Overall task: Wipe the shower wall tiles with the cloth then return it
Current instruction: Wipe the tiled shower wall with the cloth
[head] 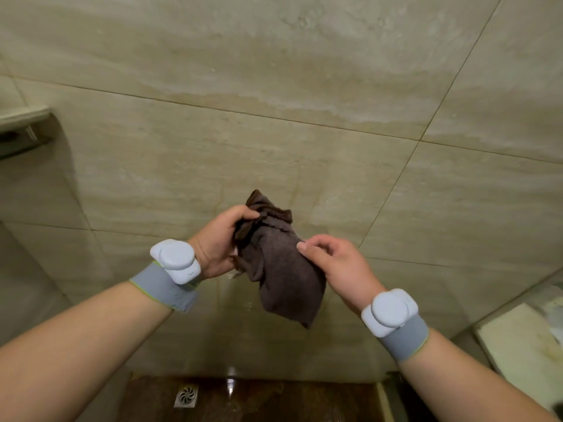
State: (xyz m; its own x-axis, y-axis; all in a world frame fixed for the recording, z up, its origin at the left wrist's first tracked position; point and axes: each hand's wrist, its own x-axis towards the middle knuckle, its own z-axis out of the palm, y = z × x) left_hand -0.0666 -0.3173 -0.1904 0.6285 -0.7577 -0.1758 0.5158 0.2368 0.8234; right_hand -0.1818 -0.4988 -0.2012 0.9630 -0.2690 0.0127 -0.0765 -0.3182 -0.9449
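A dark brown cloth (pixel 281 266) hangs bunched in front of the beige shower wall tiles (pixel 274 111). My left hand (pixel 217 243) grips its gathered upper end, fingers curled around the fabric. My right hand (pixel 335 266) touches the cloth's right side, thumb on the fabric and fingers partly curled behind it. The cloth's lower corner dangles free between my wrists. Both wrists wear grey bands with pale round devices.
A small wall shelf (pixel 21 117) juts out at the far left. A square floor drain (pixel 186 395) sits in the dark brown shower floor (pixel 274 400) below. A pale ledge (pixel 524 339) lies at the lower right.
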